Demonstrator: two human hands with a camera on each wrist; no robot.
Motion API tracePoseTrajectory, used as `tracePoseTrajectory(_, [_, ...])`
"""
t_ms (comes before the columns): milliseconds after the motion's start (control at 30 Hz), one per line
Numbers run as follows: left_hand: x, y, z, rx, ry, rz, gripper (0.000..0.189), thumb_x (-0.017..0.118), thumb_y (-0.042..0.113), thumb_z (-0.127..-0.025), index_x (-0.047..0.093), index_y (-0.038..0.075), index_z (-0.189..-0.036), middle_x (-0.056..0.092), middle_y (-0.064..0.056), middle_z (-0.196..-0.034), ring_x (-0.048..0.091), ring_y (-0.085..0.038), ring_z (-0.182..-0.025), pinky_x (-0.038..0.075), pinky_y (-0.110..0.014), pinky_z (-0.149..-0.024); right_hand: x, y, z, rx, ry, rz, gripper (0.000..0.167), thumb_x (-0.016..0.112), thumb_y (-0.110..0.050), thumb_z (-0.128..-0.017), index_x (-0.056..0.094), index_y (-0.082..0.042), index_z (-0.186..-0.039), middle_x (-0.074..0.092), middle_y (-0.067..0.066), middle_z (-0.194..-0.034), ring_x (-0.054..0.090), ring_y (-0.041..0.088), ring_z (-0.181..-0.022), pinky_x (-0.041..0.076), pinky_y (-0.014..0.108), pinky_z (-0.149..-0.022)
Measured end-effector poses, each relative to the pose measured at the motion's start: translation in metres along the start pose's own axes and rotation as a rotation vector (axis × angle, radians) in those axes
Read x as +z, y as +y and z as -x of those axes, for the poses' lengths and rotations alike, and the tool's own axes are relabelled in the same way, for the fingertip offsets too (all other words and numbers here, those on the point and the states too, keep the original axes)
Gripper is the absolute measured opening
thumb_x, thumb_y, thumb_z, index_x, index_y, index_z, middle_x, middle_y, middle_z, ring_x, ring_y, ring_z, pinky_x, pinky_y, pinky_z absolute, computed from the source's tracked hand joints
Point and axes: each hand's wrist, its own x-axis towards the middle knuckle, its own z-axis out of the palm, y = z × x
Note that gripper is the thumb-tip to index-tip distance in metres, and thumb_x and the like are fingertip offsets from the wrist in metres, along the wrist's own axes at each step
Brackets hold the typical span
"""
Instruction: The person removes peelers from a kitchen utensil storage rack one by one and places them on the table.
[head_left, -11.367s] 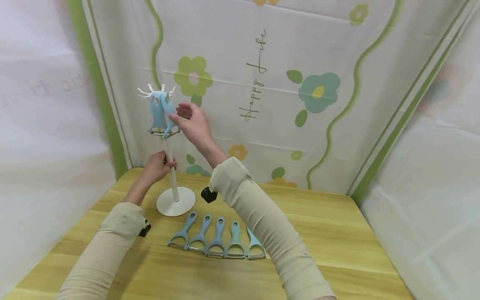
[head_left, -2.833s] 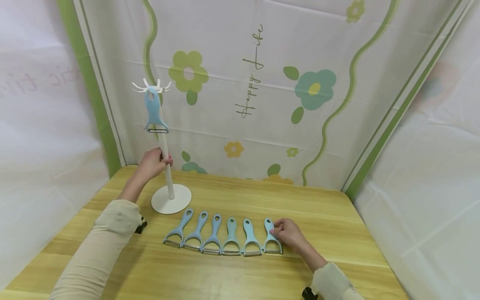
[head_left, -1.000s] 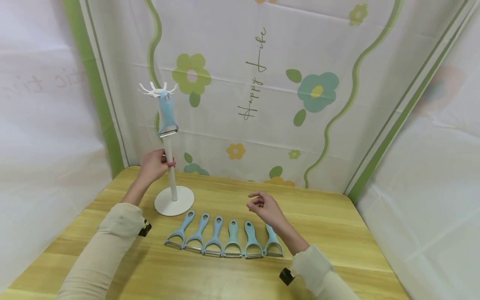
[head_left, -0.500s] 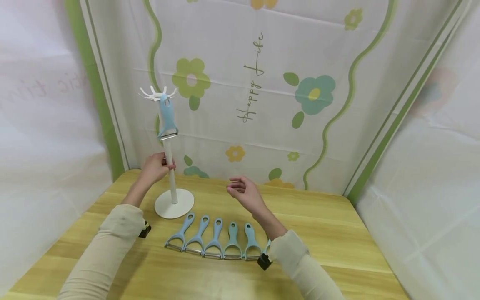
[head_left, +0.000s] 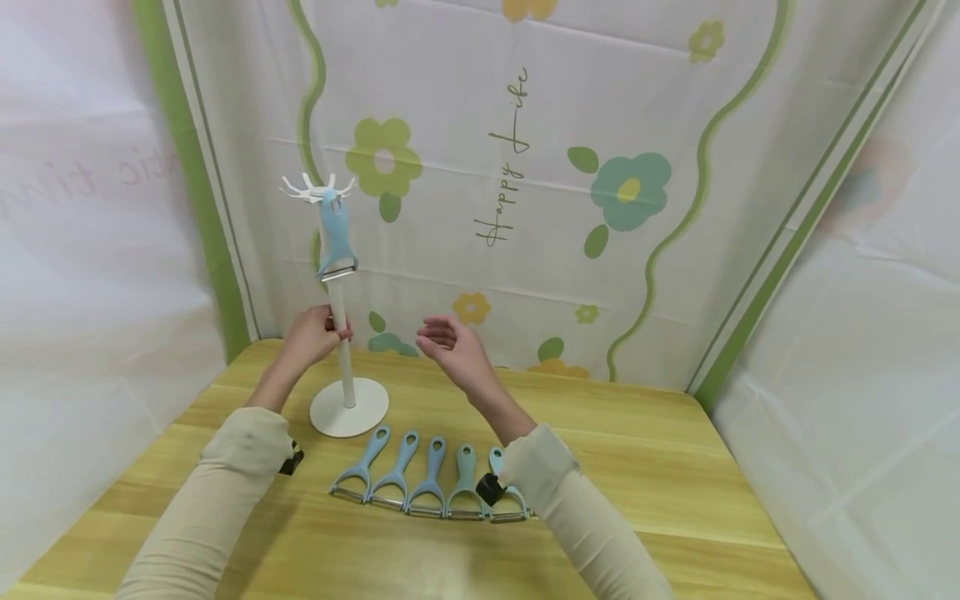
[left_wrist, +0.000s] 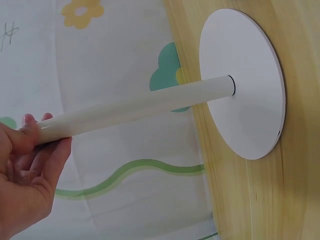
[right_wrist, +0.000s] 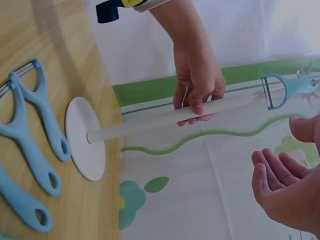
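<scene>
My left hand (head_left: 311, 335) grips the white pole of an upright hook stand (left_wrist: 130, 107), thumb and fingers around it at mid-height. A light blue peeler (head_left: 336, 229) hangs by its handle hole from the white hooks at the stand's top, blade downward. My right hand (head_left: 456, 352) is raised to the right of the pole, apart from it, its fingers loosely bent with nothing in them. In the right wrist view that hand (right_wrist: 287, 187) is below the hanging peeler. Several blue and greenish peelers (head_left: 437, 475) lie in a row on the table, the rightmost mostly hidden behind my right sleeve.
The stand's round white base (head_left: 330, 414) rests on the wooden table (head_left: 660, 467), just behind the left end of the row. White cloth with flowers (head_left: 525, 275) hangs along the table's back edge, and more cloth encloses both sides.
Earlier two peelers hung on the stand; now one does. My right hand has let go of the row's rightmost peeler and moved left and up toward the stand. The hanging peeler has swung rightward.
</scene>
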Motion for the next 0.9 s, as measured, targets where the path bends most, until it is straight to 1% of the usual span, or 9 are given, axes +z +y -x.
tracePoseTrajectory(67, [0.000, 0.001, 0.000, 0.003, 0.003, -0.002, 0.008, 0.065, 0.005, -0.092, 0.065, -0.002, -0.094, 0.073, -0.023, -0.096, 0.070, -0.037, -0.092, 0.057, -0.049, -0.082, 0.003, -0.006, -0.005, -0.017, 0.009, 0.002, 0.038, 0.067, -0.017, -0.096, 0.058, -0.008, -0.131, 0.068, 0.010, -0.124, 0.064, 0.023, -0.117, 0.054, 0.033, -0.098])
tracePoseTrajectory(200, [0.000, 0.000, 0.000, 0.006, 0.003, -0.007, 0.008, 0.066, 0.006, -0.092, 0.066, -0.002, -0.094, 0.073, -0.024, -0.096, 0.071, -0.038, -0.092, 0.057, -0.050, -0.081, 0.010, -0.018, -0.015, -0.060, 0.014, -0.004, 0.037, 0.067, -0.018, -0.096, 0.058, -0.008, -0.131, 0.068, 0.011, -0.124, 0.064, 0.024, -0.117, 0.054, 0.032, -0.097])
tracePoseTrajectory(333, [0.000, 0.000, -0.001, -0.009, -0.006, -0.004, 0.008, 0.066, 0.006, -0.093, 0.066, -0.002, -0.095, 0.073, -0.024, -0.097, 0.071, -0.039, -0.094, 0.057, -0.051, -0.082, 0.017, -0.030, -0.027, -0.081, 0.015, -0.006, 0.037, 0.067, -0.018, -0.096, 0.058, -0.007, -0.130, 0.068, 0.011, -0.125, 0.064, 0.023, -0.117, 0.054, 0.032, -0.097])
tracePoseTrajectory(433, [0.000, 0.000, -0.001, -0.014, -0.004, -0.002, 0.008, 0.066, 0.006, -0.093, 0.066, -0.002, -0.095, 0.073, -0.024, -0.098, 0.071, -0.039, -0.094, 0.057, -0.051, -0.083, 0.022, -0.040, -0.036, -0.077, 0.020, -0.006, 0.036, 0.066, -0.019, -0.097, 0.059, -0.006, -0.130, 0.069, 0.010, -0.124, 0.065, 0.022, -0.116, 0.054, 0.032, -0.098])
tracePoseTrajectory(667, [-0.001, -0.001, -0.002, -0.005, -0.004, 0.000, 0.009, 0.066, 0.007, -0.093, 0.065, -0.002, -0.096, 0.073, -0.023, -0.097, 0.071, -0.038, -0.094, 0.057, -0.050, -0.082, 0.032, -0.062, -0.054, -0.057, 0.022, -0.011, 0.037, 0.066, -0.022, -0.097, 0.059, -0.007, -0.131, 0.068, 0.009, -0.125, 0.065, 0.022, -0.116, 0.051, 0.037, -0.102])
tracePoseTrajectory(900, [0.000, -0.001, -0.002, 0.014, -0.001, 0.000, 0.010, 0.067, 0.006, -0.092, 0.066, -0.003, -0.097, 0.073, -0.024, -0.098, 0.072, -0.039, -0.095, 0.058, -0.049, -0.082, 0.038, -0.083, -0.068, -0.038, 0.023, -0.033, 0.040, 0.067, -0.025, -0.096, 0.059, -0.009, -0.132, 0.068, 0.007, -0.127, 0.064, 0.019, -0.118, 0.050, 0.036, -0.104])
